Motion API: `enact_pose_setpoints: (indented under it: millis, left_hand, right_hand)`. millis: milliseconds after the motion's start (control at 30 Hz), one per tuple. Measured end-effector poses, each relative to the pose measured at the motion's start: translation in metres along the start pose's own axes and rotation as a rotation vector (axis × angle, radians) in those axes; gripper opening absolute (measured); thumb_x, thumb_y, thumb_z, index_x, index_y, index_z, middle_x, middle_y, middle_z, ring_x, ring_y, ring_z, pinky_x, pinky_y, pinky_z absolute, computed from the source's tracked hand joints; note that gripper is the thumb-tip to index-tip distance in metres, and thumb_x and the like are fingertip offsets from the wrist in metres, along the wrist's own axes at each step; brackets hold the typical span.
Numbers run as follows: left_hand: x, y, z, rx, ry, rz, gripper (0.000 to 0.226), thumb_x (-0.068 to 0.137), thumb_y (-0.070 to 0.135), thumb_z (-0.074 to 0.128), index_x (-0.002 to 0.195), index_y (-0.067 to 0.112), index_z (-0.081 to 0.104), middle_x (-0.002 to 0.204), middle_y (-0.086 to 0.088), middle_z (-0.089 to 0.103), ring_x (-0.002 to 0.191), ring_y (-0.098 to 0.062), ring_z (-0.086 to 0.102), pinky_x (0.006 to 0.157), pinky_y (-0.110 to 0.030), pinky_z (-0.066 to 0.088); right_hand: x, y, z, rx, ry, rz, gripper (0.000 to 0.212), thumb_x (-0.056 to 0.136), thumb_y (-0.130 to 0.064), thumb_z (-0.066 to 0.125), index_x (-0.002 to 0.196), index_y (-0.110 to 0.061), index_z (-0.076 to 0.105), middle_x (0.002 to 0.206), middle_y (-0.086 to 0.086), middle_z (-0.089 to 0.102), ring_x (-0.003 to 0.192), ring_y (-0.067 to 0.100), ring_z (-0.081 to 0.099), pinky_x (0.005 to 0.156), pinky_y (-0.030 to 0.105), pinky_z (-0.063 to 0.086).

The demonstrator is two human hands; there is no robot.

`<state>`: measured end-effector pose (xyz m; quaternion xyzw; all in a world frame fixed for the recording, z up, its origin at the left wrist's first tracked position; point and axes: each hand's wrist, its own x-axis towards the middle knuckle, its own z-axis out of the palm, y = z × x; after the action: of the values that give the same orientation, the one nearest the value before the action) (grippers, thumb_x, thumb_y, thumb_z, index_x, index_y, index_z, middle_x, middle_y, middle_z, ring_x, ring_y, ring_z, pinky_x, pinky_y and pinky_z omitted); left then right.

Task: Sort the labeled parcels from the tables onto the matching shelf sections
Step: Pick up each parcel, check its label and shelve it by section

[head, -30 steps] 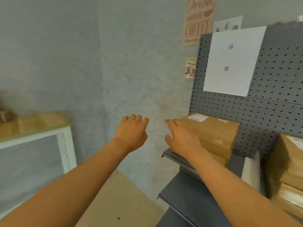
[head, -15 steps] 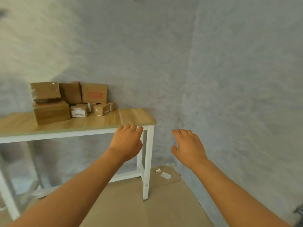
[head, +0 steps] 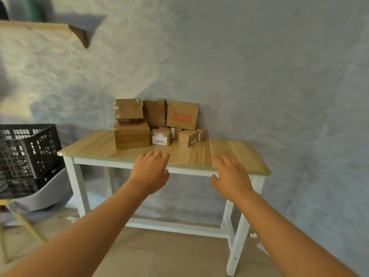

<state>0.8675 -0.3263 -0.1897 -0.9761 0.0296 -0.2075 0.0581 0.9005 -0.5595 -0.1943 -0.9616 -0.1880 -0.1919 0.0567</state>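
Several brown cardboard parcels are stacked against the wall at the back of a wooden table [head: 235, 156] with white legs. A large box [head: 131, 135] carries a taped one [head: 128, 109] on top; a box with red print [head: 182, 115] leans at the right. Small ones sit in front, one with a white barcode label [head: 160, 136]. My left hand [head: 151, 171] and right hand [head: 231, 176] reach forward over the table's front edge, fingers relaxed, holding nothing. The shelf is out of view.
Black plastic crates [head: 28, 154] sit stacked on a grey chair [head: 44, 194] with yellow legs at the left. A wooden wall shelf [head: 46, 32] juts out at the upper left. Grey walls stand behind and to the right. The floor is beige.
The view has swung left from the pegboard shelf to face the table squarely. Both hands stay empty and now hover at the table's front edge.
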Motion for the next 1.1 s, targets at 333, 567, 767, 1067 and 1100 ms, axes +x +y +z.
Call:
enact_pose_setpoints:
  millis: [333,567,767,1067,1100]
  left_hand:
    - [0.064,-0.162,0.057,0.054,0.002,-0.172,0.035,0.096,0.036,0.047,0.127,0.020,0.051,0.120,-0.002,0.060,0.109,-0.024,0.057,0.095,-0.035,0.042]
    - [0.131,-0.278,0.091,0.075,0.006,-0.131,0.041,0.096,0.040,0.046,0.133,0.021,0.047,0.119,-0.002,0.059,0.111,-0.024,0.055,0.097,-0.036,0.042]
    - [0.184,-0.352,0.119,0.080,0.007,-0.111,0.050,0.098,0.039,0.042,0.145,0.021,0.038,0.134,-0.002,0.056,0.122,-0.024,0.052,0.104,-0.037,0.041]
    - [0.271,-0.421,0.173,0.027,0.017,-0.146,0.044,0.099,0.041,0.040,0.138,0.021,0.045,0.131,-0.001,0.057,0.120,-0.023,0.053,0.101,-0.037,0.041]
    - [0.281,-0.428,0.179,0.026,0.014,-0.147,0.044,0.099,0.041,0.040,0.139,0.021,0.045,0.132,-0.002,0.057,0.120,-0.023,0.053,0.102,-0.037,0.041]
  right_hand:
    - [0.156,-0.108,0.076,0.092,0.019,-0.169,0.046,0.092,-0.023,0.053,0.138,-0.019,0.046,0.132,0.002,0.052,0.123,0.023,0.046,0.097,0.034,0.040]
    - [0.264,-0.178,0.119,0.077,0.031,-0.125,0.050,0.094,-0.027,0.052,0.143,-0.023,0.041,0.139,0.000,0.049,0.125,0.022,0.044,0.099,0.035,0.041]
    - [0.335,-0.217,0.147,0.127,0.041,-0.080,0.051,0.094,-0.029,0.053,0.144,-0.022,0.041,0.139,0.000,0.050,0.127,0.022,0.045,0.102,0.035,0.039]
    - [0.450,-0.228,0.198,0.170,0.000,0.003,0.054,0.094,-0.036,0.052,0.145,-0.024,0.037,0.136,0.000,0.051,0.125,0.022,0.047,0.098,0.041,0.047]
    - [0.464,-0.228,0.205,0.185,-0.006,0.007,0.055,0.095,-0.035,0.052,0.146,-0.024,0.037,0.137,0.000,0.050,0.126,0.022,0.047,0.098,0.041,0.046]
